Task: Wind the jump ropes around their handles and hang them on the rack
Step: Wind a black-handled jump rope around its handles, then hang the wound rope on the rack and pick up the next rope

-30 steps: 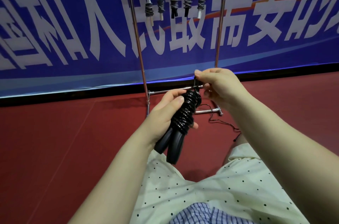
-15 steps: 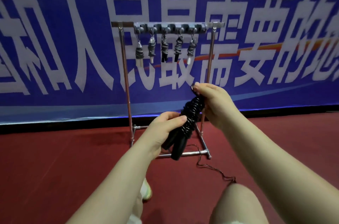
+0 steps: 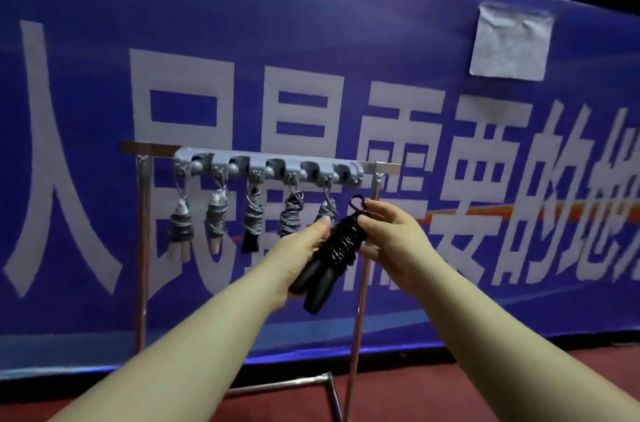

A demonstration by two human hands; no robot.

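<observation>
We hold the black jump rope (image 3: 337,250) up between both hands, just under the right end of the rack (image 3: 375,167). Our left hand (image 3: 298,253) wraps the two handles low down, fingers curled round them. Our right hand (image 3: 394,234) pinches the top of the coil, its small loop poking up beside the fingertips. Five wound ropes (image 3: 254,215) hang from the grey hook strip (image 3: 268,169) to the left.

Both hands lifted wound black rope (image 3: 341,243) to rack (image 3: 270,167) hooks (person rising).
</observation>
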